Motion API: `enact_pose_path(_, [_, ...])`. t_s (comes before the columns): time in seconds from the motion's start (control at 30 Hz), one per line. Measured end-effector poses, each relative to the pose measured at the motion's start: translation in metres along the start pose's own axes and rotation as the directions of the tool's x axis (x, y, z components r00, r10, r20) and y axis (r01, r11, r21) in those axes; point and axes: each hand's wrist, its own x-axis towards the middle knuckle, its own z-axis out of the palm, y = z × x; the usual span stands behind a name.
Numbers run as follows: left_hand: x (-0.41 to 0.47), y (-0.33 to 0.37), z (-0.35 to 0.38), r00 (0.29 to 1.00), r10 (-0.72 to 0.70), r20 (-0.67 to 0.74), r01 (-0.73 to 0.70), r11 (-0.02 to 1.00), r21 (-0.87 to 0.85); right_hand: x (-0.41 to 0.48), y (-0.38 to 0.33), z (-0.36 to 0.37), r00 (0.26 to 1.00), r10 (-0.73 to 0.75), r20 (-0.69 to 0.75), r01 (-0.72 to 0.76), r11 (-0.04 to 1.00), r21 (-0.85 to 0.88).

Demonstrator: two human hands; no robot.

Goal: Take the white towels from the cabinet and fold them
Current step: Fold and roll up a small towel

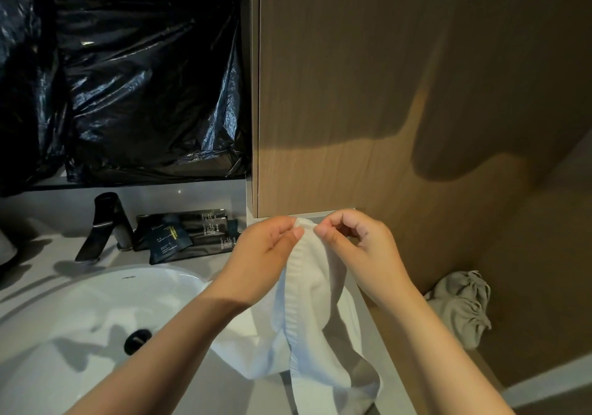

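Observation:
A white towel [315, 305] hangs in front of me, over the right edge of the counter. My left hand [261, 254] pinches its top hem from the left, thumb against fingers. My right hand [358, 248] pinches the same hem from the right, a few centimetres away. The towel's lower part droops in loose folds down to the bottom of the view. The wooden cabinet [368, 94] rises just behind my hands, its door closed.
A white sink basin [96, 312] with a black drain sits at the lower left, a black faucet [105, 225] behind it. Black toiletry packets [185, 235] lie on the counter. Black plastic [128, 71] covers the area above. A grey cloth bag [461, 305] lies at the right.

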Motion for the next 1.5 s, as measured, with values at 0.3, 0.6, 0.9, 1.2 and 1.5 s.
enact_pose_path(0.3, [0.041, 0.019, -0.034, 0.965, 0.013, -0.260, 0.022, 0.991, 0.130, 0.013, -0.005, -0.019, 0.997, -0.068, 0.037, 0.071, 0.994, -0.084])
enact_pose_path(0.6, [0.077, 0.000, -0.062, 0.929, -0.015, -0.370, 0.118, 0.959, 0.257, -0.003, 0.015, -0.038, 0.995, -0.001, 0.105, 0.019, 0.986, -0.165])
enact_pose_path(0.9, [0.083, -0.030, -0.067, 0.921, -0.019, -0.390, 0.163, 0.926, 0.341, -0.029, 0.054, -0.046, 0.975, 0.136, 0.173, -0.055, 0.912, -0.407])
enact_pose_path(1.2, [0.078, -0.044, -0.065, 0.908, -0.007, -0.419, 0.176, 0.914, 0.365, -0.036, 0.067, -0.060, 0.975, 0.134, 0.176, 0.004, 0.787, -0.618])
enact_pose_path(1.5, [0.066, -0.057, -0.067, 0.898, 0.016, -0.441, 0.171, 0.909, 0.381, -0.056, 0.081, -0.051, 0.947, 0.118, 0.299, 0.115, 0.745, -0.657])
